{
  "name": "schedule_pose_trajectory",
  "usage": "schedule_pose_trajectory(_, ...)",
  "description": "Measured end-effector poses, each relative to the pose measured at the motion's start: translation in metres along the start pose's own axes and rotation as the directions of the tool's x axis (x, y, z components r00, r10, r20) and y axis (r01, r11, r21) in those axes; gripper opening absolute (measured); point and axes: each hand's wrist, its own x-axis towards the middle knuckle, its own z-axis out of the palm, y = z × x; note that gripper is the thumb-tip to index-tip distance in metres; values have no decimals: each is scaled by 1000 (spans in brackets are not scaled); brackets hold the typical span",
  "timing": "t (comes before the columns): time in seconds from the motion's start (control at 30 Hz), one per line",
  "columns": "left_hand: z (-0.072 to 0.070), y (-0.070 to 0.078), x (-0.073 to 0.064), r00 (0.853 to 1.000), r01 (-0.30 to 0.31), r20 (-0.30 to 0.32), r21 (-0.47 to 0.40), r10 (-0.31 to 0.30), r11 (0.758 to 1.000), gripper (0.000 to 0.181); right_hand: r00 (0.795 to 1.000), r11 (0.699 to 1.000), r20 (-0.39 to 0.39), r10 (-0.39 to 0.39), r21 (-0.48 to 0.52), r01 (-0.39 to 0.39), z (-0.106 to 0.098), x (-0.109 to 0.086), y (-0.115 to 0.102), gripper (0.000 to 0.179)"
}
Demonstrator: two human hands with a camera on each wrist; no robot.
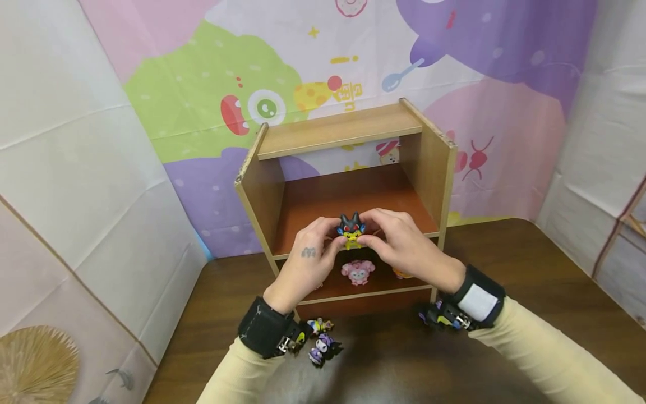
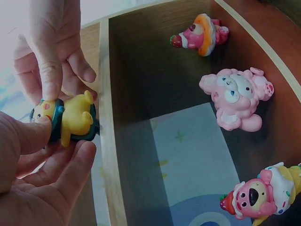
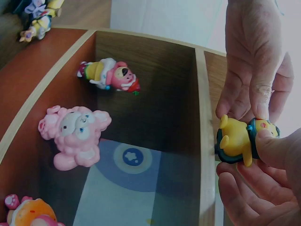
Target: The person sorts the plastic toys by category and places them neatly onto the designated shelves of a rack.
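Observation:
A small yellow figurine [image 1: 351, 238] in a dark horned hood is held upright at the front of the wooden shelf unit [image 1: 340, 130], by the edge of its middle board. My left hand [image 1: 309, 252] pinches one side of it between thumb and fingers. From the other side my right hand [image 1: 406, 244] pinches it the same way. Below it, in the lower compartment, sits a pink fluffy figurine [image 2: 237, 101]. A pink figurine with an orange ring [image 2: 205, 35] and a pink bear figurine with a strawberry on top [image 2: 258, 197] flank it.
In front of the unit on the brown table [image 1: 510, 269] lie a purple-and-black figurine [image 1: 321, 349] and a yellow-and-blue one [image 1: 320, 325]. Dark figurines [image 1: 429, 315] are partly covered by the right wrist strap. A patterned cloth [image 1: 202, 84] hangs behind.

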Motion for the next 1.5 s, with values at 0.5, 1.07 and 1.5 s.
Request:
schedule_pose_trajectory(0.5, 6, -7, 8, 998, 56, -7, 29, -56, 998, 22, 1000, 997, 21, -8, -70, 9, 3, 11, 10, 26)
schedule_pose_trajectory(1.07, 10, -10, 22, 992, 129, -5, 50, -128, 990, 18, 996, 993, 57, 63, -103, -57, -1, 23, 14, 23)
schedule_pose_trajectory(1.5, 12, -16, 27, 987, 158, -8, 30, -158, 987, 22, 993, 984, 63, 97, -153, -86, 0, 30, 15, 24)
